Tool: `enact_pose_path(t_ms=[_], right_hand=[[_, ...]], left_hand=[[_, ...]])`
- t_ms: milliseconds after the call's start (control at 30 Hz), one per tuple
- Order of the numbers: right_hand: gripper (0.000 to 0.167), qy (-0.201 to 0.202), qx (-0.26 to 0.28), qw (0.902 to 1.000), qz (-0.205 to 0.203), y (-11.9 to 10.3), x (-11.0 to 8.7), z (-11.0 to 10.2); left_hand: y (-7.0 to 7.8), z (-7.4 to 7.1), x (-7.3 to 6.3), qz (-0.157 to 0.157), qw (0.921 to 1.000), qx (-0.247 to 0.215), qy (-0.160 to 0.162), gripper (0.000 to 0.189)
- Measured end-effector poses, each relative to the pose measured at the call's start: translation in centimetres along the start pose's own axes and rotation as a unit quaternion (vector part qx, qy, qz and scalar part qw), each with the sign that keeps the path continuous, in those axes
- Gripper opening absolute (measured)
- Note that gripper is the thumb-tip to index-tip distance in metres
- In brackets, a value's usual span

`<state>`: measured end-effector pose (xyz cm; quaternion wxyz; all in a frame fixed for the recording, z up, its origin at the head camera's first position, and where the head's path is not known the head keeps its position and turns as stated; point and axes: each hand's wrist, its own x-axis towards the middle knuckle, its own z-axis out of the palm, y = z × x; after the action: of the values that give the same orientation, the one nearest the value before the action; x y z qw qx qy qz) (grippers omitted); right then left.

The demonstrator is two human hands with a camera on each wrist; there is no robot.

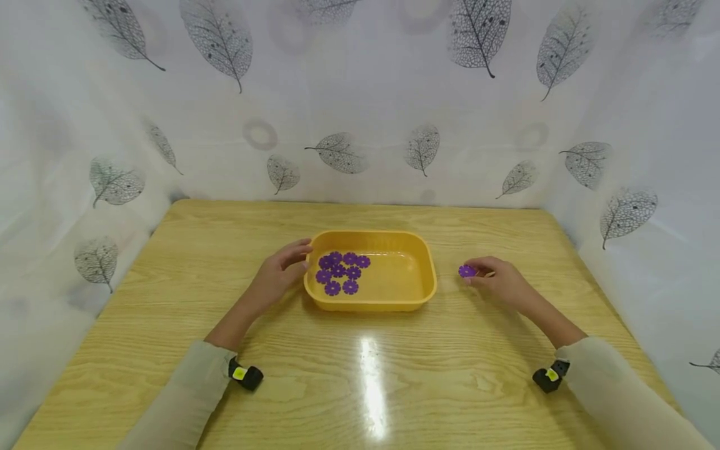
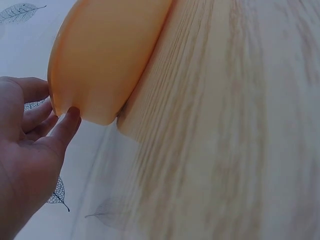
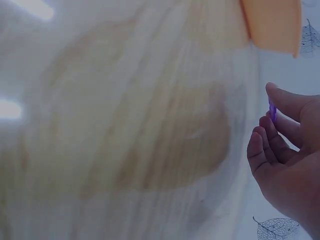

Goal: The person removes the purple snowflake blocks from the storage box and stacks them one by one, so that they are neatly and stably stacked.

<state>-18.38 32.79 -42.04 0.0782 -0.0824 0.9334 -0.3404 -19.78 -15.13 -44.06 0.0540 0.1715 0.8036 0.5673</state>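
A yellow plastic bin stands on the wooden table. Several purple notched discs, shaped like flowers, lie inside its left part. My left hand rests against the bin's left end. The left wrist view shows the thumb on the bin's outer wall, with other fingers of the left hand near its rim. Right of the bin, my right hand pinches one purple notched disc just above the table. The right wrist view shows this disc edge-on between thumb and fingers.
The light wooden table reflects a bright streak of light in front of the bin. A white curtain printed with grey leaves hangs behind the table and along both sides.
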Motion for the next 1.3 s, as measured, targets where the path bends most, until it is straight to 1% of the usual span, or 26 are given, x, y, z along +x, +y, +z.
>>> enact_pose_path(t_ms=[233, 467, 767, 1300], right_hand=[[0.047, -0.005, -0.003, 1.0, 0.001, 1.1, -0.2, 1.1], [0.046, -0.009, -0.016, 0.9997, -0.018, 1.7, -0.2, 1.5], [0.042, -0.004, -0.043, 0.9984, -0.036, 1.8, -0.2, 1.6], [0.046, -0.009, -0.028, 0.9987, -0.043, 1.7, -0.5, 1.5]], left_hand=[[0.2, -0.1, -0.1, -0.006, 1.0, 0.0, 0.0, 0.041], [0.1, -0.1, 0.0, -0.006, 1.0, -0.006, 0.003, 0.041], [0.1, 0.1, 0.0, -0.002, 1.0, -0.008, 0.003, 0.041], [0.2, 0.0, 0.0, -0.002, 1.0, -0.008, 0.002, 0.041]])
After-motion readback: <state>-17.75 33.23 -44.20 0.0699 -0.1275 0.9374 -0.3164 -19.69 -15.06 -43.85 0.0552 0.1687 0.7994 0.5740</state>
